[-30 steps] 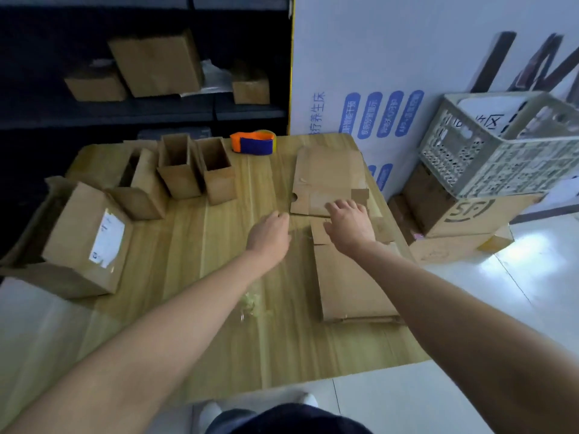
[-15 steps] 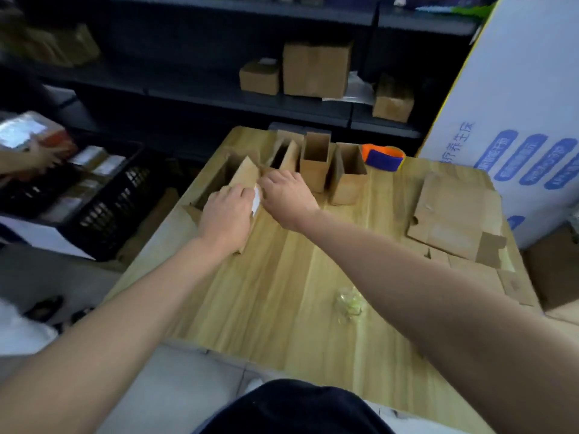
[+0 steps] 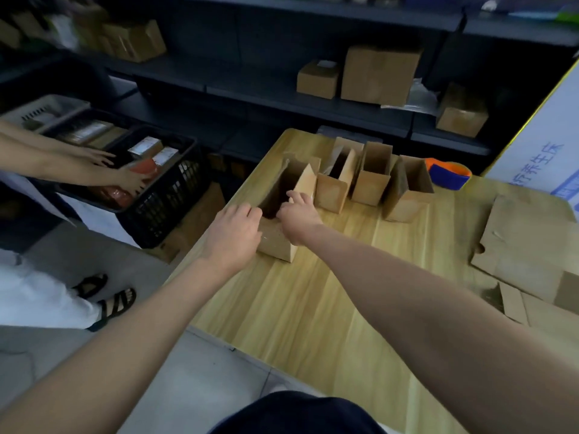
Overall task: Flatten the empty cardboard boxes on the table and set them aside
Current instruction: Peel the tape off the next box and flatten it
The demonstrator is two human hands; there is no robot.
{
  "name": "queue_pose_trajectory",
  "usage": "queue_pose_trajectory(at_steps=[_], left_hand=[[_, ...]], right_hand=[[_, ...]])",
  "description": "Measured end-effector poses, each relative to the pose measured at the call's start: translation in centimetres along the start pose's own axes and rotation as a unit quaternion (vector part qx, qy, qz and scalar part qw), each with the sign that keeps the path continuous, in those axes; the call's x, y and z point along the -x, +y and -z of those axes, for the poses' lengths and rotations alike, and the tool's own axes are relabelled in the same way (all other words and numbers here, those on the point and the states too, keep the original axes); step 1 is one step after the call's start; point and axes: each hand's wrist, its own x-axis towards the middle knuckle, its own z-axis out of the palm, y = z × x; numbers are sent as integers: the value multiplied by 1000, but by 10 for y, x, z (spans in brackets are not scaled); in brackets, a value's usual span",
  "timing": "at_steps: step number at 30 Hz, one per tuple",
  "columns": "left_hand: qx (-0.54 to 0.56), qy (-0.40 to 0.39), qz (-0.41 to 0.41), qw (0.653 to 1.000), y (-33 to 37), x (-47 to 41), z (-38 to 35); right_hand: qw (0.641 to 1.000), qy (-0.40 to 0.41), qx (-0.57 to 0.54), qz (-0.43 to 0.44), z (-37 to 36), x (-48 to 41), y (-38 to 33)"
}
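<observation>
An open brown cardboard box (image 3: 277, 242) stands at the left edge of the wooden table (image 3: 313, 308). My left hand (image 3: 233, 234) grips its near left corner. My right hand (image 3: 297, 214) holds its right wall, with fingers reaching over the rim into the opening. Three more open boxes stand in a row behind it: one (image 3: 332, 191), a taller one (image 3: 372, 178) and one (image 3: 405, 195) to the right. Flattened cardboard (image 3: 526, 245) lies at the table's right side.
An orange and blue tape dispenser (image 3: 449, 173) sits at the table's back. Another person (image 3: 40, 296) stands at the left, hands in a black crate (image 3: 163, 195). Dark shelves (image 3: 282, 95) with boxes run behind. A white board (image 3: 545, 151) leans at right.
My view swung left from the flattened pile. Both hands left the flat cardboard and went to the open box at the left edge; they now grip its walls.
</observation>
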Motion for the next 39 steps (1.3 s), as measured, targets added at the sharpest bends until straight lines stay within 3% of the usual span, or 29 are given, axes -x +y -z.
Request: queue_pose_trajectory(at_steps=[4,8,13,17,20,25,31,35,38,39], left_hand=[[68,17,41,997,2,-8,-2],[186,35,102,977,9,-24,1],[254,23,108,961,18,-36,1],[244,-32,100,964,32,-40,2],[211,-50,96,972,37,-45,5],[230,6,90,969,35,-51,17],[312,104,112,938,41,-60,30],[375,143,122,908,48,-63,32],[383,130,117,907,49,-67,34],[381,121,110,910,50,-68,34]], right_hand=[[987,84,-132,-24,27,6,13],[900,120,-394,-145,57,15,40],[796,168,-532,-234,70,32,74],[745,198,-575,-275,76,40,87],[728,196,-593,-282,80,42,90],[710,206,-613,-279,92,40,92],[717,192,-616,-263,99,40,88],[689,197,-643,-272,101,39,84],[653,209,-664,-299,102,38,87],[659,211,-654,-306,101,38,90]])
